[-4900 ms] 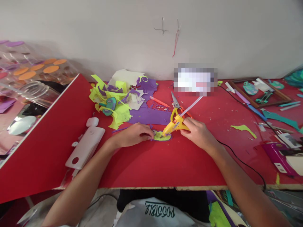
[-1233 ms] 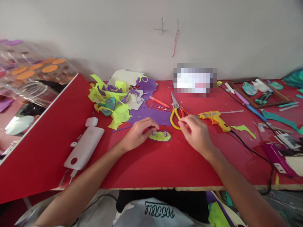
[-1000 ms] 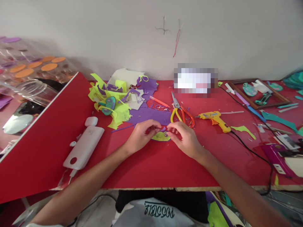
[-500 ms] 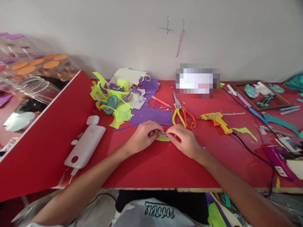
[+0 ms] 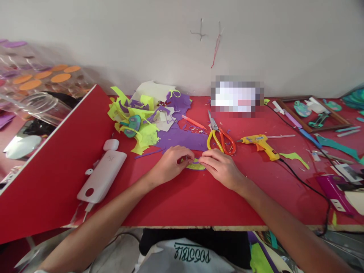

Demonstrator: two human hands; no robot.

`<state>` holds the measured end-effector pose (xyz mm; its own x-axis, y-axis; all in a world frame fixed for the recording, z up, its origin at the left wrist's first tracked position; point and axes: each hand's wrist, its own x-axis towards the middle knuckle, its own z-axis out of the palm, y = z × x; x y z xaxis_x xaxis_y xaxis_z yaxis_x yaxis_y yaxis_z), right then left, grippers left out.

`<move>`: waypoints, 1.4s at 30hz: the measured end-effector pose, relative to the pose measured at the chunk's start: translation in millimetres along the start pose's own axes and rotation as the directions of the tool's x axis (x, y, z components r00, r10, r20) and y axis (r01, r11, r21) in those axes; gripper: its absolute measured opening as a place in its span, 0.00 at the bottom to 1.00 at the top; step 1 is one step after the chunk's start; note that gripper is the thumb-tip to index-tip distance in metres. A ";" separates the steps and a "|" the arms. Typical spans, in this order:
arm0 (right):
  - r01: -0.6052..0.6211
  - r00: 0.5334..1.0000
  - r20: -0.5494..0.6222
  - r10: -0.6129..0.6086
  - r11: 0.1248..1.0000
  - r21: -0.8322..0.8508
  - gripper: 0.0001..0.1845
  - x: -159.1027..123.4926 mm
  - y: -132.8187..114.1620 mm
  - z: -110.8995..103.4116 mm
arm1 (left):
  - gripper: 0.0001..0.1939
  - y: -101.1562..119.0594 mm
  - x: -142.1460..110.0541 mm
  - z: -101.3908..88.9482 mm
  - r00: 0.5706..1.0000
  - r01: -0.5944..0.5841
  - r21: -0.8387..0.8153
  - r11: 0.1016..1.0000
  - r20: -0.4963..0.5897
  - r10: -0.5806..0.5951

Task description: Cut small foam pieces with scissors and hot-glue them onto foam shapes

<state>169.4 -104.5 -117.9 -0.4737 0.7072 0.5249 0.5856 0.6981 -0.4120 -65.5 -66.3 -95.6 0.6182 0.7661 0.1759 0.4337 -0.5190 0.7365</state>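
Note:
A small yellow-green cutout with a purple edge (image 5: 195,167) lies on the red table between my hands. My left hand (image 5: 173,165) is closed in a pinch at its left end, on a thin purple strip (image 5: 196,162) that runs over the cutout. From the other side my right hand (image 5: 220,167) has its fingers pressed together, their tips at the right end of the strip. The fingers hide part of both pieces. Just beyond the right hand lie scissors (image 5: 221,140) with one yellow and one orange handle. Behind the left hand is a purple foam sheet (image 5: 182,139).
A yellow glue gun (image 5: 263,146) with a black cord lies to the right. Yellow-green scraps (image 5: 148,134) are heaped at the back left. A white power bank (image 5: 102,177) rests by the red partition (image 5: 57,167). A wooden frame (image 5: 332,127) is at far right.
My right hand's fingers have straightened and flattened a little over the cutout's right end. My left hand has stayed almost in place.

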 end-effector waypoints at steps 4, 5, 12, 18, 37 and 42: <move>0.033 0.999 -0.020 -0.034 0.998 -0.045 0.12 0.8 -0.5 -1.6 | 0.08 -1.5 -0.6 2.4 1.000 0.002 0.057 0.998 0.020 -0.004; 0.039 0.999 -0.022 -0.040 0.998 -0.049 0.12 0.8 -0.5 -1.7 | 0.08 -1.5 -0.9 3.3 1.000 0.011 0.077 0.997 0.020 -0.013; 0.072 0.997 0.016 -0.072 0.995 -0.069 0.13 0.7 -1.0 -1.9 | 0.07 1.1 -1.5 6.7 0.995 0.073 0.174 0.982 0.052 -0.083; 0.105 0.994 0.019 -0.104 0.990 -0.094 0.12 1.8 -2.3 -3.1 | 0.06 -0.3 -2.4 10.6 0.998 0.059 0.226 0.972 0.021 -0.066; 0.217 0.972 0.118 -0.205 0.971 -0.104 0.09 2.9 -2.0 -14.3 | 0.17 -6.4 -6.0 -24.2 0.931 -0.364 0.416 0.833 0.180 0.317; 0.189 0.972 0.159 -0.171 0.977 -0.100 0.11 2.2 -0.3 -12.8 | 0.20 -9.7 -5.2 -23.7 0.925 -0.377 0.401 0.835 0.205 0.320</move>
<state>176.5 -104.6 -107.1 -0.6657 0.5858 0.4622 0.5486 0.8041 -0.2289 -88.4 -56.3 -88.1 0.8447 0.4652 0.2646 0.3916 -0.8742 0.2870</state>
